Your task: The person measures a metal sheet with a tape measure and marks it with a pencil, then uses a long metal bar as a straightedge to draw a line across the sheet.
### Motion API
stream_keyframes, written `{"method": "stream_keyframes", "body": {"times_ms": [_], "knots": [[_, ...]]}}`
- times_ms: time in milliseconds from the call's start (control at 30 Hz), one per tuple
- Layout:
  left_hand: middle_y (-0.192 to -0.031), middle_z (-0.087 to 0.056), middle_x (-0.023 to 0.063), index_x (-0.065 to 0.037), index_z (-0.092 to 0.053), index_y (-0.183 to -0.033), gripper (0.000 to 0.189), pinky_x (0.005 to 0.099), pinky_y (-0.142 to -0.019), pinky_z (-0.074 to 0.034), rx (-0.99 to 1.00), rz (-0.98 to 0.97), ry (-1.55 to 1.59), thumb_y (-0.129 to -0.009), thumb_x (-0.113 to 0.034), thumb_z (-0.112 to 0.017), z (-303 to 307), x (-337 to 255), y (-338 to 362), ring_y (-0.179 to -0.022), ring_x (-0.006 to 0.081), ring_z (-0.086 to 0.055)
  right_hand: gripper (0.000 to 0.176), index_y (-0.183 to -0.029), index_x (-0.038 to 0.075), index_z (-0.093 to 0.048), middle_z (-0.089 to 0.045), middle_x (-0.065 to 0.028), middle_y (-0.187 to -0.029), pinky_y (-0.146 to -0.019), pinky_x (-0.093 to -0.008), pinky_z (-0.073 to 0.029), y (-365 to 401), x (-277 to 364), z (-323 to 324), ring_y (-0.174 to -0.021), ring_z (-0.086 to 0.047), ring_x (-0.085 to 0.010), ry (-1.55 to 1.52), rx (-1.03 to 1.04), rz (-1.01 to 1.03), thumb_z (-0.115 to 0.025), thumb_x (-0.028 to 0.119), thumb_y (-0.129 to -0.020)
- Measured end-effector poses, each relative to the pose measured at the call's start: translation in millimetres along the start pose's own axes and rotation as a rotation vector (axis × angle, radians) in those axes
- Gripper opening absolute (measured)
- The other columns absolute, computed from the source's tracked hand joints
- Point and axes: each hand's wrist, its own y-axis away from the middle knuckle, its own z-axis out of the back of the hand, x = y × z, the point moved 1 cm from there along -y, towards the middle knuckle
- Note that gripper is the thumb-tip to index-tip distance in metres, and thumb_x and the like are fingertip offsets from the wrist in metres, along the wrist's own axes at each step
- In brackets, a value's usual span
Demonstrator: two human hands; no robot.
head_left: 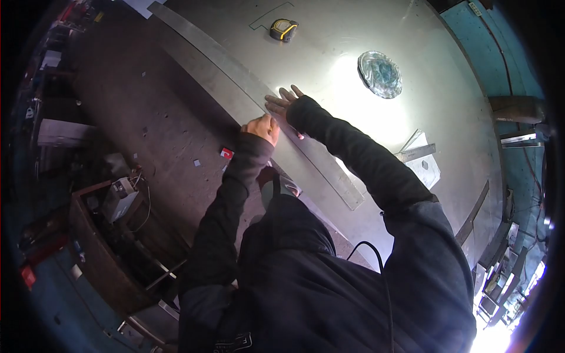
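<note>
A long flat metal strip (218,57) lies diagonally over the large metal sheet (329,29), close to its near edge. My left hand (262,128) is closed at that edge, beside the strip; what its fingers hold, if anything, is hidden. Just beyond it my right hand (285,101) rests on the strip with its fingers spread. A small reddish thing (301,136) shows below my right wrist, too small to make out.
On the sheet are a yellow and black tape measure (283,30), a round glassy disc (379,74) and a short metal ruler (416,152) on a white piece. A wooden cabinet (97,247) stands at the lower left. Scraps lie on the floor (159,123).
</note>
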Motion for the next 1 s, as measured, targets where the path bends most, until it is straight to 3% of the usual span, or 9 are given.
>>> {"method": "stream_keyframes", "body": {"times_ms": [33,133,167,233,300,500,633,733,1000], "knots": [[-0.063,-0.058,0.019,-0.005,-0.055,-0.071,0.027,0.0453,-0.052,-0.049,-0.081,-0.05,0.009,-0.087,-0.025,-0.049,5,3,-6,-0.058,0.0385,-0.059,0.114,-0.144,0.014,-0.026,-0.022,-0.0037,-0.152,-0.112,-0.05,-0.019,0,0,-1,-0.137,-0.025,-0.0319,0.011,-0.014,0.007,-0.086,0.029,-0.048],[-0.064,-0.06,0.0166,-0.003,-0.057,-0.073,0.026,0.0475,-0.056,-0.049,0.278,0.019,0.009,-0.086,-0.024,-0.05,-23,-47,43,-0.06,0.0374,-0.061,0.114,-0.143,0.013,-0.029,-0.025,-0.0032,-0.15,-0.111,-0.0502,-0.022,1,-2,1,-0.134,-0.03,-0.0311,0.019,-0.062,0.014,-0.087,0.029,-0.046],[-0.065,-0.061,0.0157,-0.003,-0.06,-0.078,0.023,0.0487,-0.058,-0.049,0.394,-0.164,-0.113,-0.084,-0.023,-0.051,-14,-79,63,-0.063,0.0372,-0.061,0.114,-0.142,0.012,-0.03,-0.027,-0.0029,-0.149,-0.11,-0.0504,-0.024,3,-1,3,-0.133,-0.032,-0.0305,0.014,-0.089,0.016,-0.087,0.029,-0.044],[-0.068,-0.062,0.0148,-0.004,-0.061,-0.087,0.02,0.0461,-0.061,-0.049,0.629,-0.107,0.091,-0.084,-0.022,-0.053,-38,-112,92,-0.065,0.0356,-0.061,0.093,-0.139,0.012,-0.034,-0.031,-0.0031,-0.147,-0.108,-0.05,-0.028,6,2,6,-0.129,-0.037,-0.0297,0.058,-0.14,0.029,-0.079,0.028,-0.059],[-0.072,-0.064,0.0147,-0.004,-0.06,-0.087,0.019,0.0422,-0.062,-0.05,0.424,-0.28,0.064,-0.085,-0.023,-0.056,-47,-114,108,-0.067,0.0341,-0.063,0.067,-0.138,0.013,-0.036,-0.032,-0.0037,-0.147,-0.107,-0.0493,-0.03,0,0,-8,-0.129,-0.038,-0.0297,0.068,-0.207,-0.002,-0.063,0.023,-0.077],[-0.083,-0.067,0.0109,-0.005,-0.061,-0.097,0.018,0.031,-0.065,-0.052,0.323,-0.161,0.701,-0.089,-0.021,-0.059,45,-9,38,-0.074,0.0191,-0.067,0.054,-0.138,0.014,-0.038,-0.031,-0.0037,-0.147,-0.106,-0.0493,-0.031,-2,3,-13,-0.131,-0.036,-0.0307,-0.025,-0.168,-0.046,-0.05,0.018,-0.085],[-0.084,-0.067,0.0076,-0.003,-0.06,-0.103,0.026,0.0274,-0.067,-0.054,0.113,0.304,0.94,-0.093,-0.026,-0.056,96,127,-11,-0.075,0.0159,-0.066,0.06,-0.137,0.014,-0.038,-0.028,-0.0059,-0.149,-0.105,-0.0488,-0.032,-1,6,0,-0.132,-0.035,-0.0313,-0.098,-0.122,-0.068,-0.059,0.023,-0.081],[-0.084,-0.066,0.0107,-0.002,-0.06,-0.103,0.028,0.0251,-0.061,-0.052,0.043,0.569,0.923,-0.093,-0.028,-0.056,159,210,-53,-0.067,0.0156,-0.065,0.087,-0.138,0.012,-0.038,-0.03,-0.0132,-0.145,-0.105,-0.0446,-0.033,-10,10,4,-0.13,-0.034,-0.0327,-0.477,-0.161,-0.137,-0.079,0.035,-0.064],[-0.086,-0.068,0.0043,-0.008,-0.062,-0.103,0.027,0.0241,-0.062,-0.048,-0.232,0.743,0.737,-0.087,-0.029,-0.065,237,327,-147,-0.076,0.0126,-0.065,0.088,-0.137,0.006,-0.034,-0.039,-0.016,-0.133,-0.101,-0.0434,-0.034,-93,26,40,-0.121,-0.04,-0.033,-0.598,-0.456,-0.601,-0.077,0.033,-0.065]]}}
